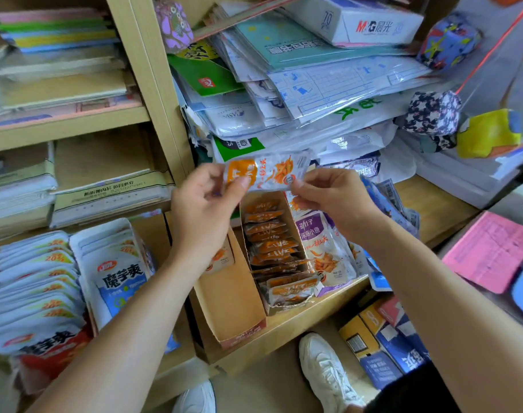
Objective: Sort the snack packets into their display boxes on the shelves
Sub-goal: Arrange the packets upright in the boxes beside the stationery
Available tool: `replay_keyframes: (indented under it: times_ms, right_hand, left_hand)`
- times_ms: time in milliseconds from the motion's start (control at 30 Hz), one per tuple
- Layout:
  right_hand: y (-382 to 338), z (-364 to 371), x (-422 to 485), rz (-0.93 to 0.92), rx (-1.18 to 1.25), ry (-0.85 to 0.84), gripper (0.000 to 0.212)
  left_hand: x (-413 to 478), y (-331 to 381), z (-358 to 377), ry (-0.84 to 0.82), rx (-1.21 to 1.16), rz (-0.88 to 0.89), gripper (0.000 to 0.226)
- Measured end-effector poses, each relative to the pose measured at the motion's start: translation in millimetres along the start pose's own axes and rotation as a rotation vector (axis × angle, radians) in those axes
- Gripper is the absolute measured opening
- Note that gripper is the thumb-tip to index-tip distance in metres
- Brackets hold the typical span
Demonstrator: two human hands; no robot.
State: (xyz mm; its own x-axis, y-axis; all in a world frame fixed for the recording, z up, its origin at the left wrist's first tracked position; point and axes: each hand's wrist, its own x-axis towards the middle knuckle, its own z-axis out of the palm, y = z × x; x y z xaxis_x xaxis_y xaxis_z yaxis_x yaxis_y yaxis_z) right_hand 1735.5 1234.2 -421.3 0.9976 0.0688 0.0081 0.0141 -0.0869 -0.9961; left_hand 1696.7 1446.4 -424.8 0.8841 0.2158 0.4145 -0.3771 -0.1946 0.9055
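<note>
Risk lies in the light hold: left hand point(203, 201) and right hand point(331, 198) pinch only the ends of the orange-and-white snack packet point(269, 171) just above the crowded orange display box point(279, 196), so it may slip into the empty carton point(230, 293) beside that box.

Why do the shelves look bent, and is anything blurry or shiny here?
Head view: the wide lens bows the shelf post; white packets at the left edge look smeared; glare glints on the plastic sleeves; the orange packet pinched by the left hand and right hand reads fairly sharp.
</note>
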Motion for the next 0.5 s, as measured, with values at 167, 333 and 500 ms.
replay_keyframes:
  times_ms: [167, 333, 500]
  right_hand:
    - [1.1, 4.5, 0.5, -0.118, -0.349, 0.092, 0.018]
    - [2.1, 6.7, 1.9, -0.165, -0.413, 0.123, 0.016]
    - [2.7, 13.3, 0.1, -0.217, -0.509, 0.024, 0.025]
  left_hand:
    - [5.8, 3.1, -9.9, 0.060, 0.083, 0.193, 0.013]
    - [7.8, -7.5, -12.7, -0.091, 0.332, 0.289, 0.016]
    - [6.5, -16.8, -6.4, -0.304, 0.591, 0.258, 0.031]
